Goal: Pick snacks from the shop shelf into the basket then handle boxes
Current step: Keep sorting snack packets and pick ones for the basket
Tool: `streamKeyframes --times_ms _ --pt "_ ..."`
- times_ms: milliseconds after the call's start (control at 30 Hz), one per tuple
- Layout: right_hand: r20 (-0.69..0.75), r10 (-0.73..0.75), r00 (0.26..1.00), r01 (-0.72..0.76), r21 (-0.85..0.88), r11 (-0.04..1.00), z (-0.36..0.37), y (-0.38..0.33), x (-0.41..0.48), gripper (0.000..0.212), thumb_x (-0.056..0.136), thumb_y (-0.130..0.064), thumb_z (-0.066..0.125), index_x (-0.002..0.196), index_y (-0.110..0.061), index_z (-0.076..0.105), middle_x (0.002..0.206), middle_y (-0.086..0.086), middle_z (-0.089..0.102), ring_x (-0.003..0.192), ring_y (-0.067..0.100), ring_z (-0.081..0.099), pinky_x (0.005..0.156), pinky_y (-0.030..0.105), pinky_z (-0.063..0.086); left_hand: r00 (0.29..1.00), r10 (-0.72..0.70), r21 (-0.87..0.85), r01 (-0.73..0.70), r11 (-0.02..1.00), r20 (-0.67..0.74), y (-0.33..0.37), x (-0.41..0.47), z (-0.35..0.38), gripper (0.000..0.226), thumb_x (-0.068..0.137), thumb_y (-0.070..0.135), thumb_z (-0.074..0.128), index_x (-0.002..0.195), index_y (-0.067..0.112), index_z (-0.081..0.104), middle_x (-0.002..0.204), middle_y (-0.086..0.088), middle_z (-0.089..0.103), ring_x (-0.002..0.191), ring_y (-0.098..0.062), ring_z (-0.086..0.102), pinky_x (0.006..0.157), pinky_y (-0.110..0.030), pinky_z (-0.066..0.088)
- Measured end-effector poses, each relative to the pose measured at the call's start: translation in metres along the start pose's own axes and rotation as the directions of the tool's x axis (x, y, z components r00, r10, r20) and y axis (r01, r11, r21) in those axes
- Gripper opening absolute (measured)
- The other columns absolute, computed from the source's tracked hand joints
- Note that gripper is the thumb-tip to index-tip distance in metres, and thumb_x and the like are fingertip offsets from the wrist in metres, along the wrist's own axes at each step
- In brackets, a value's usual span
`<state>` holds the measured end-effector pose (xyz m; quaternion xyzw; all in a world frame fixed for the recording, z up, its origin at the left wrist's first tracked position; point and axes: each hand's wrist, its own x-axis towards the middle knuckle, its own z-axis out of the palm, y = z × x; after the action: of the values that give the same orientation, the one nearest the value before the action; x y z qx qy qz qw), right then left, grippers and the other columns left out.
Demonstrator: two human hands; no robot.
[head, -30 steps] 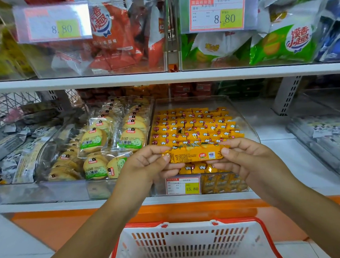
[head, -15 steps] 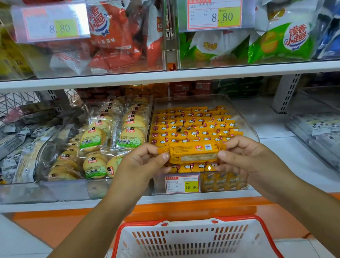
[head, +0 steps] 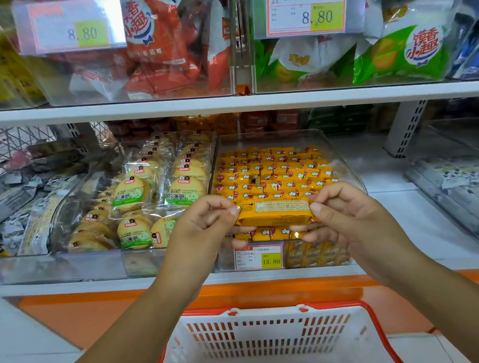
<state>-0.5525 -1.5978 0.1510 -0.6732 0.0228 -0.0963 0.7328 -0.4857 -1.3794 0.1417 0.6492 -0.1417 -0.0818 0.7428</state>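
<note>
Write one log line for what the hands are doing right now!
left hand: pinches yellow packet | right hand: pinches other end | packet: not yet in basket

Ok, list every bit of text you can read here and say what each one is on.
"8.80": left upper price tag.
"8.80": right upper price tag.
"15.80": lower price tag, on the front of the clear bin.
"馍香小趣": green bag.
"煎薄脆": round biscuit packs.
Too blurred to read: the fine print on the tags and on the held yellow pack.
</note>
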Motion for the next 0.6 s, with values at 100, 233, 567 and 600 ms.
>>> streamKeyframes --times_ms 100,233,567,600 --pt "-0.004 0.026 1.0 -0.026 -0.05 0.998 0.0 0.0026 0.0002 0.026 0.076 -0.025 0.066 0.096 -0.009 0.062 0.103 0.021 0.071 0.088 0.036 0.073 0.075 0.036 0.06 1.0 -0.015 0.028 0.015 0.999 -0.009 -0.0018 0.0014 0.0 0.011 0.092 0.012 0.061 0.098 0.011 0.069 0.084 -0.001 0.076 0.084 -0.025 0.075 0.058 -0.022 0.058" --pt "0.008 0.032 0.999 -0.031 -0.082 0.996 0.0015 0.0012 -0.0005 0.042 0.066 -0.025 0.072 0.104 -0.01 0.059 0.101 0.012 0.075 0.09 0.032 0.074 0.082 0.038 0.057 0.998 -0.062 0.008 0.061 0.998 0.028 -0.0008 0.0019 -0.0014 0.026 0.084 0.006 0.068 0.109 0.011 0.068 0.1 -0.002 0.077 0.09 -0.021 0.075 0.065 -0.024 0.06" --pt "0.002 0.038 0.999 -0.038 -0.041 0.998 -0.0002 0.001 0.0011 0.038 0.072 -0.022 0.069 0.108 -0.011 0.06 0.091 0.014 0.075 0.089 0.032 0.074 0.078 0.035 0.059 0.999 -0.051 0.053 0.05 0.997 0.019 -0.0073 0.0055 -0.0025 0.015 0.091 0.011 0.062 0.104 0.011 0.069 0.089 -0.009 0.077 0.085 -0.024 0.075 0.068 -0.025 0.06" --pt "0.017 0.044 0.999 -0.043 -0.056 0.997 0.0003 0.001 0.0007 0.041 0.071 -0.023 0.07 0.109 -0.013 0.059 0.094 0.012 0.075 0.09 0.03 0.074 0.077 0.035 0.059 0.999 -0.042 0.086 0.04 0.995 0.019 -0.0078 0.0057 -0.0025 0.014 0.092 0.014 0.061 0.103 0.011 0.069 0.086 -0.009 0.076 0.083 -0.024 0.075 0.068 -0.026 0.061"
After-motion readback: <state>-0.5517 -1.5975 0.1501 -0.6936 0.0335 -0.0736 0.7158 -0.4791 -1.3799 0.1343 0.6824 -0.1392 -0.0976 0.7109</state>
